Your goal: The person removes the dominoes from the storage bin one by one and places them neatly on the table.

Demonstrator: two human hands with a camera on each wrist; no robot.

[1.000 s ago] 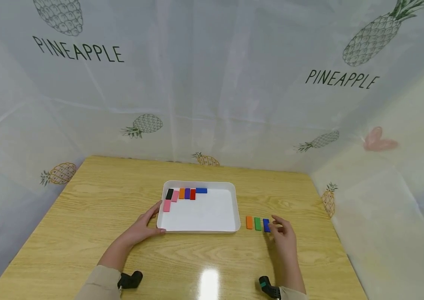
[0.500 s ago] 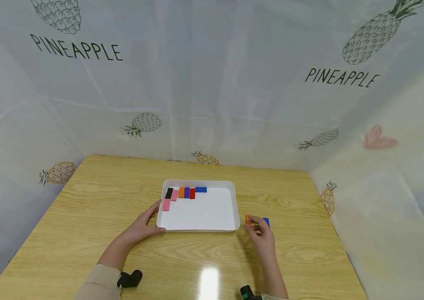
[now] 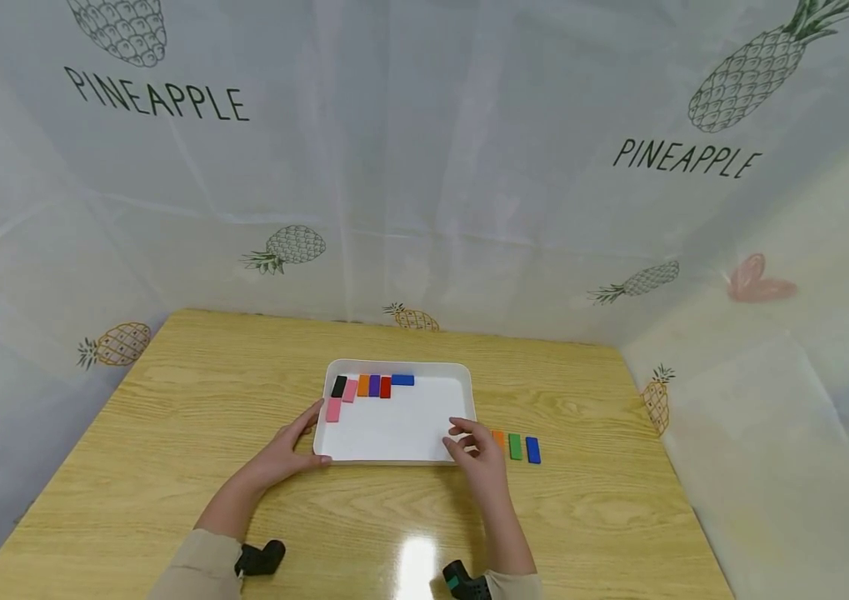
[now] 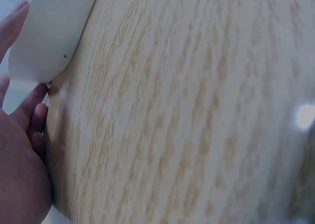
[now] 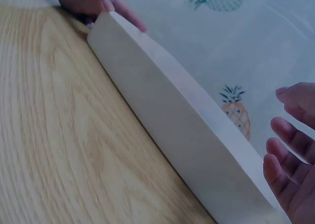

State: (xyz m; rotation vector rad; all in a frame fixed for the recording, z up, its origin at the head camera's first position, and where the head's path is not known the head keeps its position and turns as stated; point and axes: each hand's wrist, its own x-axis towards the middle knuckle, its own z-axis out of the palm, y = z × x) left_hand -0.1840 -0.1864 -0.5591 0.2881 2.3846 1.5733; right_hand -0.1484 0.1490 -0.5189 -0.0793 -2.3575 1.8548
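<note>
I see the white tray [image 3: 394, 437] on the worktop [image 3: 244, 350], coloured tiles [image 3: 375, 386] along its far side. The left hand [image 3: 282, 454] touches its left end, thumb and fingers wide apart. The right hand [image 3: 480, 462] hovers over its near right corner, fingers bent, parted from the thumb. Right of it lie orange, green and blue tiles [image 3: 516, 447].

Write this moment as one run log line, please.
left hand: touches white tray at near-left corner; right hand: at tray's right end, empty; beside tray: orange block, green block, blue block
</note>
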